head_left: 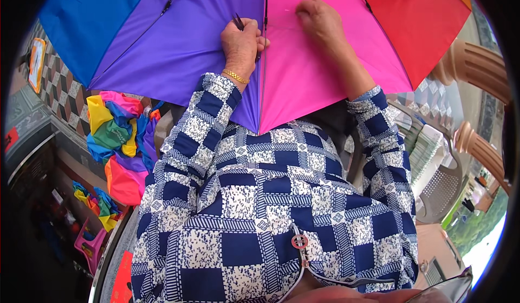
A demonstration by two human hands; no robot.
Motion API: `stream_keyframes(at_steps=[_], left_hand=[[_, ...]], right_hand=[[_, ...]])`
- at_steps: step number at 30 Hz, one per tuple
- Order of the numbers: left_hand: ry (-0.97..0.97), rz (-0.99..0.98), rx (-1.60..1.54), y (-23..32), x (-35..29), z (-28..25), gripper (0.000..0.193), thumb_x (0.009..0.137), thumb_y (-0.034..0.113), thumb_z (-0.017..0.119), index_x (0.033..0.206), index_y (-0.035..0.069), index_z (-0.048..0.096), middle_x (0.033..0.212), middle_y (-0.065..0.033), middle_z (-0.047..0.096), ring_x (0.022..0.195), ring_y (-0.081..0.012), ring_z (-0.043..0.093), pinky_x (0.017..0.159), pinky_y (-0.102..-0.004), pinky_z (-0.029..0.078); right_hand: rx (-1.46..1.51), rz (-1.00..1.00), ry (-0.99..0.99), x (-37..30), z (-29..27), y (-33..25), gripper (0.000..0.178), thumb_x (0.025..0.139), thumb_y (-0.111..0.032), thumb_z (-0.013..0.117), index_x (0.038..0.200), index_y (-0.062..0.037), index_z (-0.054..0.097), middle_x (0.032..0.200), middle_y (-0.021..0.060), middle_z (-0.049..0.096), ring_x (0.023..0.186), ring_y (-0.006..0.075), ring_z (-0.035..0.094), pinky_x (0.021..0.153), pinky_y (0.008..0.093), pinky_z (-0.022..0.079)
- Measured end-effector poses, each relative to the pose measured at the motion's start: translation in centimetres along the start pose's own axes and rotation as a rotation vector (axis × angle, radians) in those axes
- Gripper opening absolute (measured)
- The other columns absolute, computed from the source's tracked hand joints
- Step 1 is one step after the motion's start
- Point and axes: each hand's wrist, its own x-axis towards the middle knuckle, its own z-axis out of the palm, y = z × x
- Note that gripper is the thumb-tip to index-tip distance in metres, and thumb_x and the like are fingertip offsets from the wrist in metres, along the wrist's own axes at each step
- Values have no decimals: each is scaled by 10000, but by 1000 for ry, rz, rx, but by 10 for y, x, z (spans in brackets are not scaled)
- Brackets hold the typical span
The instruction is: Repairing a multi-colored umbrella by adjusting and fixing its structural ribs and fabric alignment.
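An open rainbow umbrella canopy (319, 70) lies spread over my lap, its inner side with thin dark ribs (265, 10) facing me. My left hand (241, 46) is closed around small black thread snips (238, 22), whose pointed tips stick up past the fingers. Its thumb and fingertips meet at the middle rib, where purple and pink panels join. Over the pink panel, my right hand (320, 24) is raised with fingers pinched together. A faint pale thread seems to run from the rib toward it; anything smaller in the fingertips is too fine to make out.
Bunched multicoloured fabric (119, 135) is heaped at my left, with a smaller pile (97, 203) by a pink plastic stool (91, 243). A grey perforated plastic chair (439, 189) stands at my right, near brown columns (479, 67). Patterned tiles (65, 86) cover the floor.
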Motion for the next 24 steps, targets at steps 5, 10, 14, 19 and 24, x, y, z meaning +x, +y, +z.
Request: stream_keyframes(at_steps=[5,10,14,19,24], left_hand=[[-26,-25,-95,-5,5,-3,94,864,69,510,825,-16,499,614,-51,495,410,-131,522,423,-274,486],[-37,-41,-106,-7,5,-6,103,878,77,513,846,-19,497,639,-70,520,444,-149,543,432,-274,487],[-43,-82,-69,-4,7,-9,112,884,80,529,877,-28,503,683,-103,554,492,-178,567,464,-282,498],[-55,-131,-19,-1,4,-10,123,882,75,530,913,-42,507,722,-132,581,515,-196,590,449,-268,485],[-55,-135,-42,-1,7,-12,127,876,69,535,926,-45,508,729,-137,584,516,-202,592,443,-267,481]], right_hand=[[1780,751,201,-6,-28,49,101,866,-68,520,842,-38,613,836,61,631,791,217,609,751,344,491],[2088,360,385,-9,-25,40,89,866,-67,537,879,-40,620,816,49,631,776,188,600,780,283,481],[1425,542,75,-14,-7,-11,105,858,-105,562,875,-30,633,799,63,645,790,209,614,778,303,481],[457,327,-31,-17,11,-36,126,801,-146,588,857,-53,652,840,107,656,795,278,631,729,366,493],[189,219,-30,-18,20,-43,137,776,-157,577,865,-98,662,853,112,637,785,308,623,695,402,496]])
